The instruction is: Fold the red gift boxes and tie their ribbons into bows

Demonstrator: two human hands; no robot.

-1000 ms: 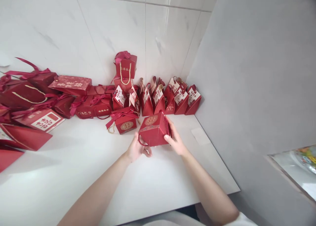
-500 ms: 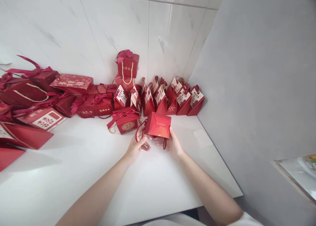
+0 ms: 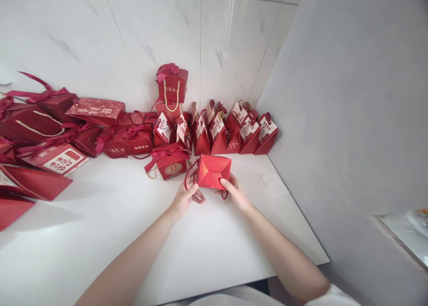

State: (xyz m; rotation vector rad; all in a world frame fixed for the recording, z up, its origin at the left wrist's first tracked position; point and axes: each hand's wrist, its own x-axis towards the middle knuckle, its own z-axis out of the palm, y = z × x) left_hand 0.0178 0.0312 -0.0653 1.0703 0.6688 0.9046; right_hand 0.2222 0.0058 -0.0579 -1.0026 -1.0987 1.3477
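White table [image 3: 100, 234], tagged red gift bags [image 3: 217, 132] along tiled wall [image 3: 133, 38], ribboned box [image 3: 170, 165].

The white, smooth tabletop [image 3: 187, 252] is carrying red packaging. A row of red wedge-shaped paper bags with white tags [image 3: 230, 132] is standing at the back. A red ribboned box with a gold medallion [image 3: 170, 165] is sitting just in front, and flat red paper bags [image 3: 36, 183] are lying at the left.

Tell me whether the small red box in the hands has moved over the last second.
Yes. The red box has turned over: its folded base now faces the camera. It stays just right of the ribboned box.
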